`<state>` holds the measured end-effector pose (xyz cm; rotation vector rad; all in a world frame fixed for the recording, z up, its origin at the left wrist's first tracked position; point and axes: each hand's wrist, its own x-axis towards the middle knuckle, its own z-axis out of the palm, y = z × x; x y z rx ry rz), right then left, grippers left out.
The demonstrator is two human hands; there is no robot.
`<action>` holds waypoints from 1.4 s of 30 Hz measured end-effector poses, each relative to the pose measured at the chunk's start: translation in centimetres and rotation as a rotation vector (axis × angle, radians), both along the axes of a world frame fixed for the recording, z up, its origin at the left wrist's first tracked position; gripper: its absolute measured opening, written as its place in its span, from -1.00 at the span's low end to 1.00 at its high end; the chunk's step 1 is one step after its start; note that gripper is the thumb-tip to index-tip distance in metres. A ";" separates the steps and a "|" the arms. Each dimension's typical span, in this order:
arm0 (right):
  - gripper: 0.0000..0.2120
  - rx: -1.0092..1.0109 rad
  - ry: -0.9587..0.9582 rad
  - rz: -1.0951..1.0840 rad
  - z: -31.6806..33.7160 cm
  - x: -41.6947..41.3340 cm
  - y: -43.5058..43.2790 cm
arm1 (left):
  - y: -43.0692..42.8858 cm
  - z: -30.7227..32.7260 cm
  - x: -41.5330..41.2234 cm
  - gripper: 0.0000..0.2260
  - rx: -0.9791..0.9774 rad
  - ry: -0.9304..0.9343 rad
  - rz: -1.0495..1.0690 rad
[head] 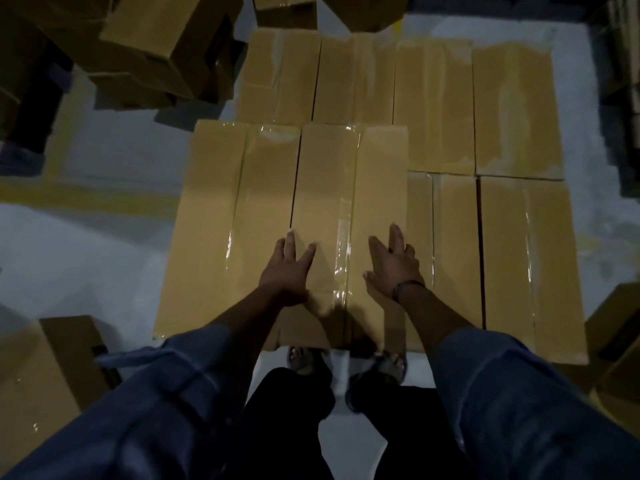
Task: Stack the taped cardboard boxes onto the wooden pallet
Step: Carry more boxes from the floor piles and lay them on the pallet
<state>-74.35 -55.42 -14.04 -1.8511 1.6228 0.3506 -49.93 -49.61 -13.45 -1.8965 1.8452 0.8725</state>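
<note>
Two long taped cardboard boxes lie side by side on an upper layer in front of me: a left upper box (pixel 225 220) and a right upper box (pixel 346 188). My left hand (pixel 289 270) lies flat with spread fingers on the near end of the right upper box. My right hand (pixel 393 263) rests flat on that box's right edge, fingers straight. Below them a lower layer of boxes (pixel 433 98) covers the stack, with one lower box (pixel 526 258) at the right front. The wooden pallet is hidden under the boxes.
A loose heap of cardboard boxes (pixel 156 50) rises at the back left. Another box (pixel 45 382) stands on the floor at my near left, and a further one (pixel 616 337) at the near right. My feet (pixel 346 365) stand against the stack's near edge on the pale floor (pixel 86 258).
</note>
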 end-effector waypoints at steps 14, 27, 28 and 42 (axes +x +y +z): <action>-0.15 -0.035 -0.083 -0.191 -0.8 -1.4 10.6 | 10.2 0.2 2.5 -0.04 -0.026 0.017 -0.120; -0.26 -0.133 -0.220 -0.170 -2.3 -4.3 17.8 | 14.6 -0.8 -0.3 -0.29 -0.204 0.181 0.305; -0.27 -0.139 -0.222 -0.152 -2.3 -4.6 17.9 | 14.5 -0.6 -0.4 -0.30 -0.205 0.193 0.340; -0.31 -0.140 -0.188 -0.123 -1.7 -4.4 20.3 | 17.1 -0.7 -1.2 -0.38 -0.224 0.224 0.402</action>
